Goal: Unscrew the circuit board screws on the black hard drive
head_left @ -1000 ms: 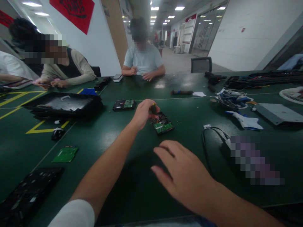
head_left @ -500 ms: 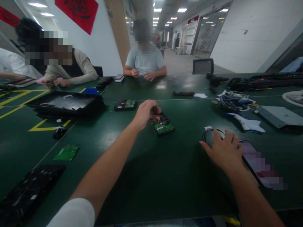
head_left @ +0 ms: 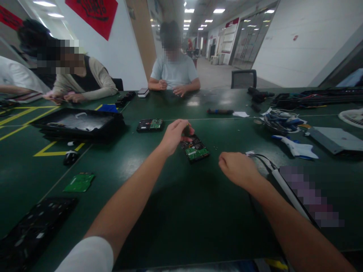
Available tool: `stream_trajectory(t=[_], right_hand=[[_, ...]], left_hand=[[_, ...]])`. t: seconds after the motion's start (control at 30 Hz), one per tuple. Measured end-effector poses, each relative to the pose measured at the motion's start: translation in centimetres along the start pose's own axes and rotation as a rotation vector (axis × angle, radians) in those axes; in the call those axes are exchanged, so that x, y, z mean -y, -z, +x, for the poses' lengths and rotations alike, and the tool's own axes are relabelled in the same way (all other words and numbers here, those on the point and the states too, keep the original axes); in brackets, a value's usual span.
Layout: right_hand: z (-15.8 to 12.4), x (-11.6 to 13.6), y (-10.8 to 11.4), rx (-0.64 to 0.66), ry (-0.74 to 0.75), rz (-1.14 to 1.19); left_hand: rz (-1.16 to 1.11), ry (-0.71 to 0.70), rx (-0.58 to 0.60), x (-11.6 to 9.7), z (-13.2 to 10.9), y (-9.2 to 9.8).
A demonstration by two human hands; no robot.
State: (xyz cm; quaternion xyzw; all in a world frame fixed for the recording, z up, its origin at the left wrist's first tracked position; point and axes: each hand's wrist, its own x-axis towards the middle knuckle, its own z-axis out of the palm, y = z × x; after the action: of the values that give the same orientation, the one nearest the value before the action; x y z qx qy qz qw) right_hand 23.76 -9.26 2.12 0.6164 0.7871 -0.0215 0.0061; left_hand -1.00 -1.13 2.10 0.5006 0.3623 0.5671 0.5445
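Note:
My left hand point(head_left: 177, 136) is closed over the far end of a hard drive point(head_left: 197, 153), its thumb on the drive's face. The drive lies on the green table, with a green circuit board at its near end. The dark gap between these fingers is hard to make out. Right of the drive, my right hand point(head_left: 239, 168) hovers with curled fingers; whatever they hold is hidden. Behind its wrist runs a black cable point(head_left: 262, 158), leading to a white bar point(head_left: 290, 194) beside a phone point(head_left: 307, 192) with a blurred screen.
Another hard drive point(head_left: 149, 125) lies farther back. On the left are a black tray point(head_left: 79, 122), a mouse point(head_left: 70, 157), a loose green circuit board point(head_left: 79, 182) and a black panel point(head_left: 39, 223). A grey metal box point(head_left: 336, 139) sits right. People sit across the table.
My right hand has moved left from beside the phone towards the hard drive, and its spread fingers have curled in. The white bar now shows. My left hand has hardly moved.

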Motion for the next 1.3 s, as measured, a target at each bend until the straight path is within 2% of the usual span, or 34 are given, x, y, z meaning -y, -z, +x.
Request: stream_trajectory(t=[0.07,0.2,0.3,0.37,0.43,0.6,0.77,0.93,1.1,1.2,1.3], right_hand=[[1.5,0.7,-0.8,-0.020,0.017,0.014],[3.7,1.4,-4.2,-0.214,0.066,0.150],[4.2,1.5,-6.5,-0.364,0.106,0.220],[4.1,1.5,-7.3,-0.411,0.145,0.242],[4.0,1.3,-7.6,-0.392,0.190,0.249],[4.0,1.1,-7.2,-0.271,0.228,0.216],[4.0,1.4,-7.1,-0.205,0.222,0.242],[4.3,1.4,-7.4,-0.216,0.232,0.250],[4.5,1.5,-7.5,-0.213,0.223,0.259],[4.5,1.5,-7.4,-0.205,0.240,0.269],[4.5,1.5,-7.3,-0.211,0.255,0.268]], left_hand=[[-0.001,-0.007,-0.004,0.0,-0.1,-0.1],[-0.006,-0.017,-0.015,0.0,-0.2,-0.4],[0.014,-0.025,-0.032,0.0,-0.2,-0.5],[0.032,-0.028,-0.059,-0.1,-0.1,-0.5],[0.041,-0.021,-0.084,-0.3,-0.2,-0.4],[0.002,0.055,-0.049,-1.3,-0.5,-0.5],[0.053,0.073,-0.123,-2.3,-0.7,-0.3],[0.097,0.091,-0.131,-2.5,-0.7,-0.1],[-0.050,0.091,-0.170,-1.6,-0.4,-0.2],[0.040,0.029,-0.211,-1.3,-0.2,-0.1],[0.099,-0.003,-0.177,-1.5,-0.4,-0.1]])
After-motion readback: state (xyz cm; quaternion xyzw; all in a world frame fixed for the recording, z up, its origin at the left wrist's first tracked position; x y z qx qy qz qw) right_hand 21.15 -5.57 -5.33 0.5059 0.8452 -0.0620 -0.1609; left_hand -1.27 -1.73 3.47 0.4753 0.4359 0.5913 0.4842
